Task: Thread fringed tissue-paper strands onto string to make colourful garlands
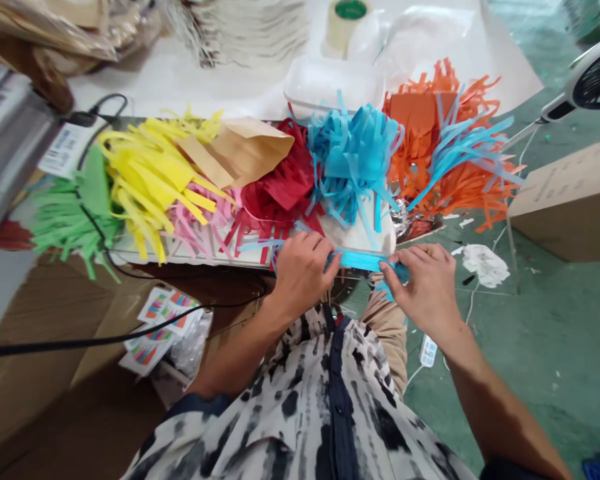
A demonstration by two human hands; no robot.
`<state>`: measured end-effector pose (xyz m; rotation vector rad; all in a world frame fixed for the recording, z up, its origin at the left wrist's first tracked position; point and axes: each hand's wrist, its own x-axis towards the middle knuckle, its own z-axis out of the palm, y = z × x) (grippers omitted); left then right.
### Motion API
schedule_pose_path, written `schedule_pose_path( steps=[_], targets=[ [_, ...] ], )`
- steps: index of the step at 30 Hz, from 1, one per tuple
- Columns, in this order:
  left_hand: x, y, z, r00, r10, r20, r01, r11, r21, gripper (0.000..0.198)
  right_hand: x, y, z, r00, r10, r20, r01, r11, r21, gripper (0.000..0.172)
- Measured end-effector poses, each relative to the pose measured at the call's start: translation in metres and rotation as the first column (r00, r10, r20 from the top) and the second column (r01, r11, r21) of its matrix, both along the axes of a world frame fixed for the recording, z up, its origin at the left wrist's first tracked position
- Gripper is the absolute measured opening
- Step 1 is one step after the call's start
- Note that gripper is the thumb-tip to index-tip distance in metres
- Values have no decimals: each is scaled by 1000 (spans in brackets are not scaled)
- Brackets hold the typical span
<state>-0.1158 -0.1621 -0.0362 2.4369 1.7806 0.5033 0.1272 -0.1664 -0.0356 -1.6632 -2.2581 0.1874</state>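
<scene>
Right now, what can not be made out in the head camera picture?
Head view: the ends of the blue paper strip are hidden under the left hand and the right hand.
Head view: the fan is cut off by the right edge.
Head view: the print on the white label is too small to read.

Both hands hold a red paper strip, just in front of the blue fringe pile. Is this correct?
No. The paper strip is blue, not red. The head view shows the left hand and the right hand holding it just in front of the blue fringe pile.
</scene>
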Motion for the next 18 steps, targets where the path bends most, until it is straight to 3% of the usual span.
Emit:
schedule_pose_path(
  steps=[6, 9, 11, 14, 16, 18],
  targets=[
    [1, 4, 0, 998, -18, -67, 19, 1000, 14, 20, -5, 3, 6, 996, -6, 93, 6, 1000, 0, 26],
    [1, 6, 1, 997, -18, -70, 18, 1000, 4, 19, -8, 0, 8, 985, -16, 171, -4, 993, 115, 18],
    [0, 6, 0, 999, -24, -32, 26, 998, 53, 18, -10, -4, 7, 980, 47, 194, -87, 975, 205, 22],
    [-1, 4, -3, 978, -207, 26, 199, 961, 192, 22, -11, -11, 1, 960, 192, 205, -242, 935, 261, 27],
    [-3, 1, -7, 923, -384, 14, 371, 900, 227, 24, -9, -15, -3, 952, 215, 218, -272, 920, 282, 27],
    [-9, -3, -9, 898, -440, 6, 429, 878, 212, 24, -5, -18, -5, 952, 209, 222, -268, 920, 285, 29]
  ],
)
